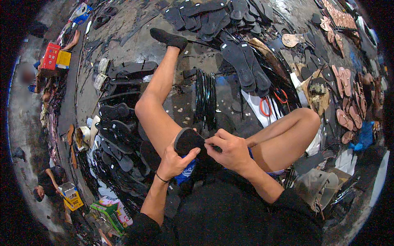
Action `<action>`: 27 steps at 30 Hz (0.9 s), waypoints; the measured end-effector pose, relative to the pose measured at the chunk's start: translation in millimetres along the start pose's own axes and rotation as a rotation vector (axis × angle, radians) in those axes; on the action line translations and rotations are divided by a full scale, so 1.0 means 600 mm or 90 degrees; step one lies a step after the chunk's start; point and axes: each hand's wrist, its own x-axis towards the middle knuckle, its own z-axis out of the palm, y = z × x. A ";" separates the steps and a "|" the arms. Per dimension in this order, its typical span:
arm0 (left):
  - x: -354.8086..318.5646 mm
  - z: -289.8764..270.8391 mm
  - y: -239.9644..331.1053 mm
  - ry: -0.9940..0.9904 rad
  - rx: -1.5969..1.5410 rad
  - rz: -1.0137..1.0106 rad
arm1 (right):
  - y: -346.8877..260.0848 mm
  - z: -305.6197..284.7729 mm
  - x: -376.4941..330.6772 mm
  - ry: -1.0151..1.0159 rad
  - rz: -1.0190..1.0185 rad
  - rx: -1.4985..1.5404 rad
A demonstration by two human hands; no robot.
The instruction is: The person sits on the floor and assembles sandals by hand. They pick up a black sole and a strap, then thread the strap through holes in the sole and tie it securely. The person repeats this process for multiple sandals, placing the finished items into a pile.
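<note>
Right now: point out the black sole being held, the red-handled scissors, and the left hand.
black sole (pixel 186 139), head view, its upper face.
red-handled scissors (pixel 271 101), head view, between the two handle loops.
left hand (pixel 174 162), head view, back of the hand.

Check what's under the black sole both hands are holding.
Under the black sole: left hand cupping it, the left thigh, blue shorts. Right hand pinches its edge. The sole's underside is covered.
</note>
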 end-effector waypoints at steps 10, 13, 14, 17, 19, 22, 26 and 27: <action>0.002 0.011 -0.005 0.032 -0.003 0.053 | 0.029 -0.006 0.006 -0.134 0.128 0.279; 0.019 0.009 -0.004 0.040 -0.065 0.070 | 0.031 0.006 0.028 -0.110 0.172 0.364; 0.023 0.000 0.007 0.123 -0.104 0.021 | 0.027 -0.019 0.033 -0.151 0.152 0.374; 0.034 -0.002 -0.006 0.379 -0.368 0.061 | 0.060 -0.051 0.062 0.074 0.043 0.101; 0.027 0.081 0.018 0.356 -0.420 0.089 | 0.080 -0.032 0.104 0.117 0.200 0.247; 0.004 0.106 0.016 0.141 -0.554 0.075 | 0.096 -0.043 0.167 0.264 0.074 0.195; -0.005 0.096 -0.060 -0.060 -0.752 -0.107 | 0.072 -0.073 0.190 0.121 -0.001 0.249; -0.006 0.098 -0.066 -0.062 -0.736 -0.141 | 0.075 -0.070 0.192 0.109 0.002 0.249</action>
